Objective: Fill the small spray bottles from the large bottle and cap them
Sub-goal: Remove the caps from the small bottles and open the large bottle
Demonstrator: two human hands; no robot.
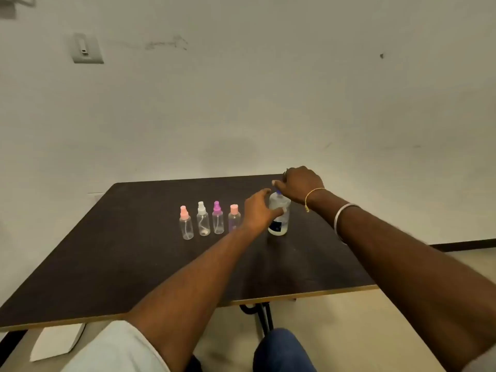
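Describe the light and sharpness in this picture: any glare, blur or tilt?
Head view: dim, warm, even light, no hard glare; table sits tilted in frame; small spray bottles look soft; left hand and right hand at the large bottle are slightly blurred.

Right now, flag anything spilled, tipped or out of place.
Nothing stands out. Four small spray bottles stand upright, capped, in a row; the large bottle is upright, left hand gripping it, right hand on its cap.

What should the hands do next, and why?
Probably twist the blue cap off the large bottle. The left hand grips the bottle's body, the right hand holds the cap from above, and the four small spray bottles stand capped and look empty.
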